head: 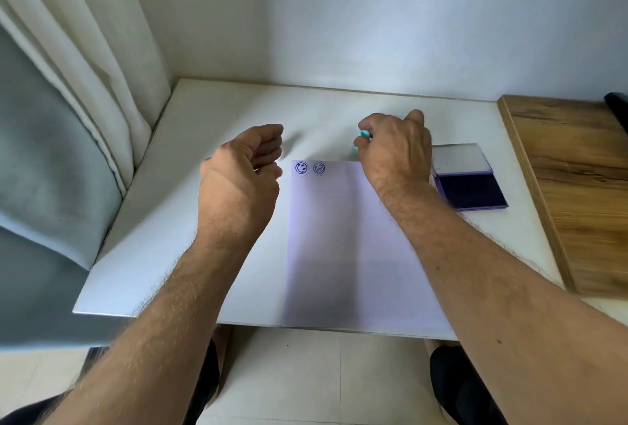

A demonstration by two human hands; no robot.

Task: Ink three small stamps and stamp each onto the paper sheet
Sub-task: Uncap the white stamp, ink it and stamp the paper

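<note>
A pale lilac paper sheet (353,241) lies flat on the tabletop, two round blue prints (309,168) at its far-left corner — a turquoise stamp (362,137) shows just beyond its far edge; the open ink pad (470,190) lies right.

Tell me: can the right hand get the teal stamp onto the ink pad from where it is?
Probably yes. The right hand pinches the teal stamp just left of the ink pad, whose lid stands open, with the dark ink surface bare. Nothing lies between them on the table.

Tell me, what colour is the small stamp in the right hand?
Turquoise. The stamp peeks out of the right hand in the head view.
</note>
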